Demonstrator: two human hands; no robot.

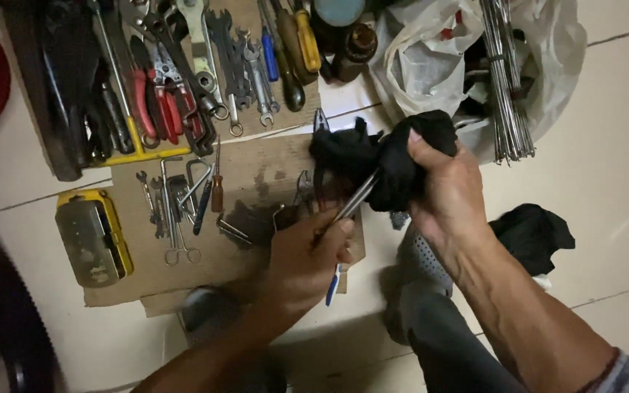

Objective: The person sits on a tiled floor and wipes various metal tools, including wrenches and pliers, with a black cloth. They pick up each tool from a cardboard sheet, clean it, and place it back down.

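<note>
I am looking down at my own two hands above a tiled floor [606, 167]. My right hand [442, 185] is closed tight around a bunched black cloth [380, 156], thumb pressed on top, holding it just above a sheet of cardboard [256, 182]. My left hand [307, 255] is curled shut around the blue-tipped handle of a slim metal tool [351, 204], whose shiny shaft runs up into the cloth; its working end is hidden in the folds, so I cannot tell what kind of tool it is.

The cloth looks soft and limp, easy to crush into a wad and unlikely to slip. The tool looks stiff, light and smooth, probably slick along the bare metal, so the coated handle end seems the safest place to take hold.

On the cardboard to the left lie small wrenches and hex keys [176, 200], with red-handled pliers [169, 109] above them. A yellow case [96, 236] sits on the floor beside them. A white plastic bag [431, 58] and a bundle of thin metal rods [507, 80] lie beyond the cloth.
</note>
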